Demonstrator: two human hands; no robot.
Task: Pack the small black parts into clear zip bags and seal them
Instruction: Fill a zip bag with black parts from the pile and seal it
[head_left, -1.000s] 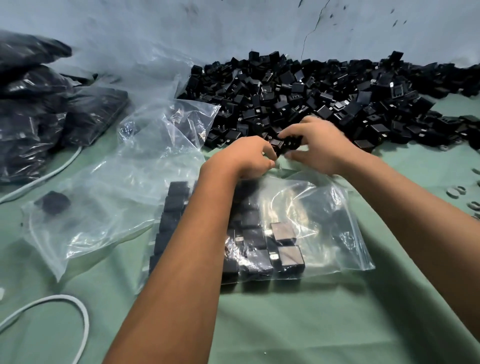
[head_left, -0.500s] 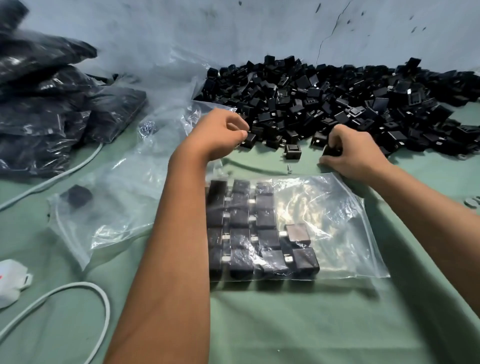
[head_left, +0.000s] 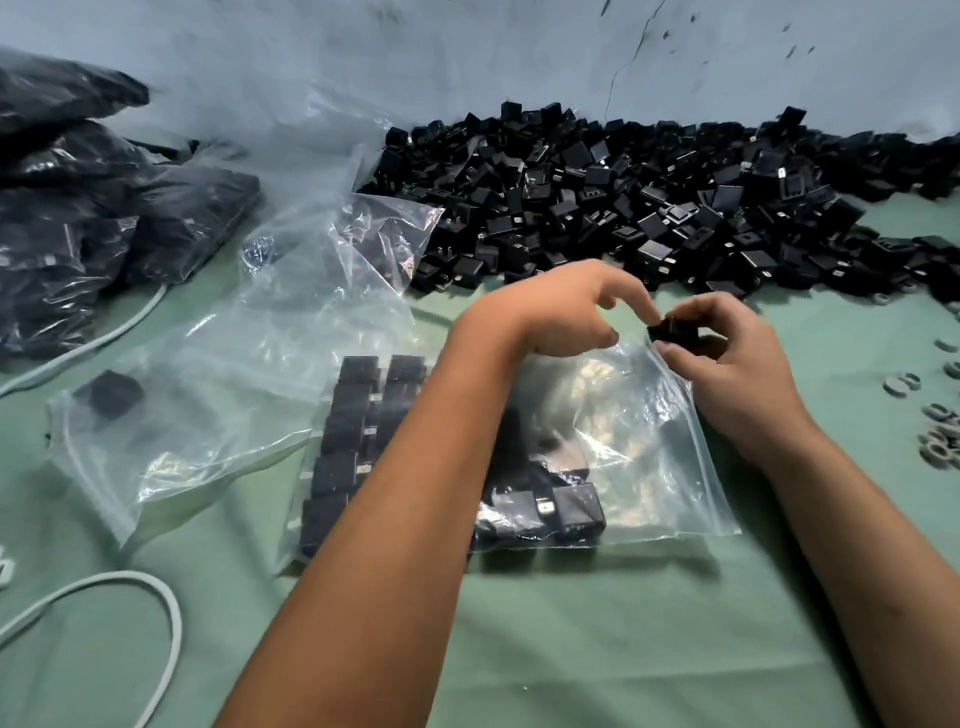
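Part: small black part (head_left: 670, 327) – pinched by right hand (head_left: 727, 364) at the bag mouth, far right.
Left hand (head_left: 561, 312): fingers loosely spread, one fingertip touching the part.
Handling: likely light, rigid; hold by flat sides.
Zip bag (head_left: 639, 441): slippery, limp – half-filled, centre of desk (head_left: 571, 649).
Obstructions: loose pile (head_left: 623, 208) far; empty bags (head_left: 234, 405) left.

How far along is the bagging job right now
Done: filled bags stacked far left. In hand: the open zip bag holds rows of parts; the right hand grips another black part, left hand touching it. Left: the large loose pile, sealing this bag.
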